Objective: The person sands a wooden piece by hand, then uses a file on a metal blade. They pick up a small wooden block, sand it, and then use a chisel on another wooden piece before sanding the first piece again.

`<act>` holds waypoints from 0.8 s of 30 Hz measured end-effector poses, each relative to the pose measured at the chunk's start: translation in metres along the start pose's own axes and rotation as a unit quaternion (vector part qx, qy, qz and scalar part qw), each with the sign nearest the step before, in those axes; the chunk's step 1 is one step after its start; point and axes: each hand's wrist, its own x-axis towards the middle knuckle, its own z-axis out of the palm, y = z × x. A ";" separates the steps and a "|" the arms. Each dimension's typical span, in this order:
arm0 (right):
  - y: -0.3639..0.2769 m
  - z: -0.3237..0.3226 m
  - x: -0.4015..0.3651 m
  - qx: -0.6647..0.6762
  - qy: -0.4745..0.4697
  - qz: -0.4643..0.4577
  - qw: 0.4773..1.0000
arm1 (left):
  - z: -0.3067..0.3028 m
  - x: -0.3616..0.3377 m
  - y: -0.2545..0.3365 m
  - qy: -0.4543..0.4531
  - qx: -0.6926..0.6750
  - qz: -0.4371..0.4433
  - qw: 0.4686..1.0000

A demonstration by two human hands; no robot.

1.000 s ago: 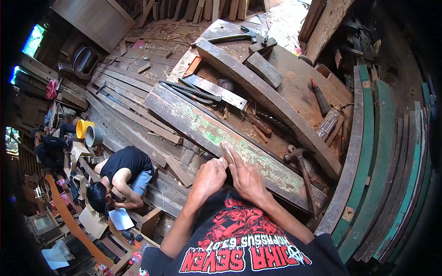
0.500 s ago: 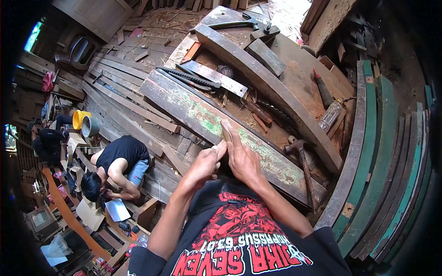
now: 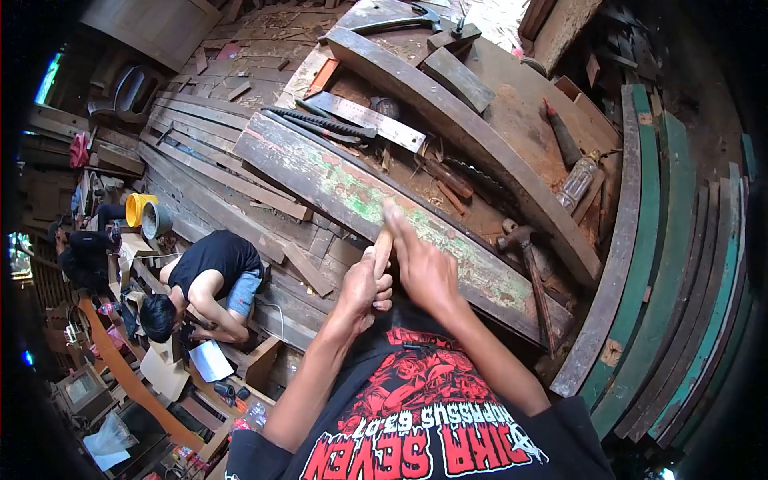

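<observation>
My left hand (image 3: 364,290) is closed round a short pale wooden stick (image 3: 384,250), which points up and away from the fist. Right beside it, my right hand (image 3: 428,270) has its fingers stretched out along the stick's far end, the fingertips smeared by motion. Both hands are over the near side of a long timber beam (image 3: 336,182) with worn green paint. A claw hammer (image 3: 524,256) lies across the beam's right end. Behind the beam are a metal square (image 3: 376,128) and a chisel-like tool with a wooden handle (image 3: 444,176).
A curved beam (image 3: 472,144) runs over the bench (image 3: 512,88), near a plastic bottle (image 3: 580,182) and a second hammer (image 3: 400,21). Curved green planks (image 3: 640,208) stand at right. On the left, a person (image 3: 212,280) crouches over work among planks, near a yellow bucket (image 3: 140,206).
My left hand has drawn slightly down and left, showing more of the stick. My right fingers have shifted up along it. The view has tilted a little.
</observation>
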 end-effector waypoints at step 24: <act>-0.004 -0.006 0.015 0.029 -0.046 0.040 0.998 | -0.016 0.015 -0.013 -0.010 0.110 0.059 0.992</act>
